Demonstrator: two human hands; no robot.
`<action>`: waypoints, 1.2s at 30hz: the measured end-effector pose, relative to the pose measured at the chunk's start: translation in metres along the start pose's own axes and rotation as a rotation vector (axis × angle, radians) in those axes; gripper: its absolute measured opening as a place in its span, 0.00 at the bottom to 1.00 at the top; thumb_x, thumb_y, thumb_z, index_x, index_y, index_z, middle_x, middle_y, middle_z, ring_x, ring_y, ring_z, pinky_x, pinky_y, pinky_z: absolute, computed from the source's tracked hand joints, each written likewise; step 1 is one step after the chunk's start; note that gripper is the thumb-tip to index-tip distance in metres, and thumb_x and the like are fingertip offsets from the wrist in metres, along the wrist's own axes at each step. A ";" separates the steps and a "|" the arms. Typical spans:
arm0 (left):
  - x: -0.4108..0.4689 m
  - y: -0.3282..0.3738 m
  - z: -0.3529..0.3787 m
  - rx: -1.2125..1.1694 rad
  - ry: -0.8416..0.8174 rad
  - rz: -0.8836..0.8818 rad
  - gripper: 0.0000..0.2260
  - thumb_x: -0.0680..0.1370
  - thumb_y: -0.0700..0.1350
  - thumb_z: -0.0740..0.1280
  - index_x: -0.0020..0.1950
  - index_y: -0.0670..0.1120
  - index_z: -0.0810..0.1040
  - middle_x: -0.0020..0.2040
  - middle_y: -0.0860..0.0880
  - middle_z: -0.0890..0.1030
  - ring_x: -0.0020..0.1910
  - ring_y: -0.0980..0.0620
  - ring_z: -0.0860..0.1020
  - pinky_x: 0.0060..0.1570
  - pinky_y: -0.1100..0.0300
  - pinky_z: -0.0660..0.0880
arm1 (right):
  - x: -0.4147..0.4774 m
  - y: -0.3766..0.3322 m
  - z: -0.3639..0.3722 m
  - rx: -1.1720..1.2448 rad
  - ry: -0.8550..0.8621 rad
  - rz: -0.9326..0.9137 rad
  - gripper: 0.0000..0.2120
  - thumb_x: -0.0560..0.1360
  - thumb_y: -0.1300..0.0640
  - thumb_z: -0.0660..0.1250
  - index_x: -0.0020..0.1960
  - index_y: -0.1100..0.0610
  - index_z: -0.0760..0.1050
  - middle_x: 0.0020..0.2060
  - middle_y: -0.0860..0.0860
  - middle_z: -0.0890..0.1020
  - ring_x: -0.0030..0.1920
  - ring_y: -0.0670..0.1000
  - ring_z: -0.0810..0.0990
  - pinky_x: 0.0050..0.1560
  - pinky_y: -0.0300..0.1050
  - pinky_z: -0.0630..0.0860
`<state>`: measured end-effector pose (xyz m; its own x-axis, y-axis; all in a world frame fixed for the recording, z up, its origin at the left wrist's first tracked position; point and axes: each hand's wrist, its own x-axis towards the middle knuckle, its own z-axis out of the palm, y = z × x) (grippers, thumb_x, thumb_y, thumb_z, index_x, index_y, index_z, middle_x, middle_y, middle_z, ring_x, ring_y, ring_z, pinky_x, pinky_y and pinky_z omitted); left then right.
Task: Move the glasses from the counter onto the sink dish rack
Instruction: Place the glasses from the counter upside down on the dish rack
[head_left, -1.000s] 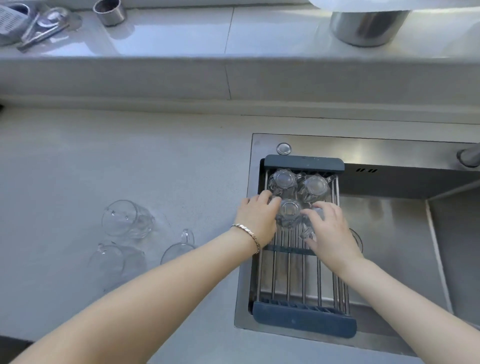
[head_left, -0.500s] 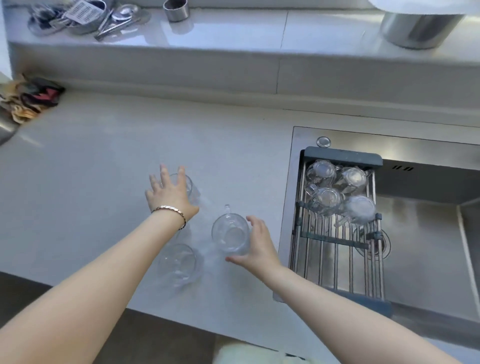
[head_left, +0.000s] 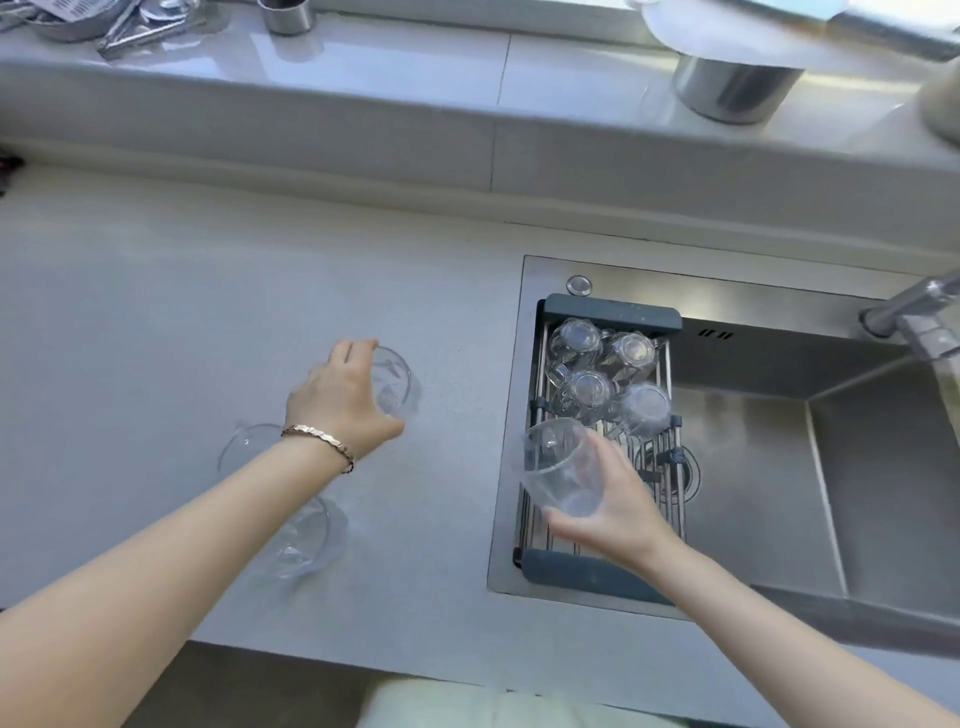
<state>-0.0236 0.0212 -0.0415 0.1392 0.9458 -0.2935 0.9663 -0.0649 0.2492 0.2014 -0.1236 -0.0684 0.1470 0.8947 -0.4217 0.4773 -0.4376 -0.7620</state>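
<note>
Your right hand (head_left: 615, 506) holds a glass (head_left: 561, 470) over the dish rack (head_left: 610, 309); left hand (head_left: 337, 397) grips another glass (head_left: 395, 379) on the desk (head_left: 156, 322).

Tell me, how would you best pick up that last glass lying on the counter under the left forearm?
Grip the glass around its round body, coming from above with fingers on opposite sides. It seems to lie tilted on the counter, partly under the left forearm, and whether it has a handle cannot be told, so the wide wall looks the safest hold.
</note>
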 end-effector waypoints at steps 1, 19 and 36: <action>-0.008 0.013 0.001 -0.014 -0.008 0.045 0.35 0.67 0.48 0.71 0.71 0.49 0.62 0.68 0.52 0.69 0.60 0.42 0.75 0.52 0.52 0.74 | -0.003 0.007 -0.015 -0.042 0.020 0.048 0.39 0.63 0.59 0.75 0.68 0.52 0.58 0.58 0.47 0.68 0.59 0.44 0.69 0.57 0.34 0.64; -0.059 0.066 0.029 0.024 -0.121 0.258 0.35 0.69 0.52 0.70 0.72 0.52 0.59 0.70 0.56 0.67 0.66 0.51 0.71 0.59 0.56 0.72 | 0.083 0.039 -0.003 -0.516 0.018 0.544 0.45 0.66 0.36 0.68 0.70 0.62 0.56 0.61 0.56 0.76 0.59 0.58 0.77 0.52 0.48 0.75; -0.067 0.078 0.034 0.069 -0.169 0.262 0.36 0.69 0.52 0.70 0.73 0.53 0.58 0.70 0.56 0.66 0.64 0.50 0.72 0.56 0.56 0.74 | 0.083 0.026 -0.001 -0.621 0.158 0.323 0.27 0.68 0.38 0.67 0.49 0.62 0.76 0.48 0.59 0.82 0.50 0.60 0.81 0.43 0.46 0.75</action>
<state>0.0492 -0.0583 -0.0334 0.4142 0.8280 -0.3781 0.9042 -0.3265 0.2755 0.2271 -0.0604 -0.1229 0.4657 0.7519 -0.4667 0.7866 -0.5933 -0.1709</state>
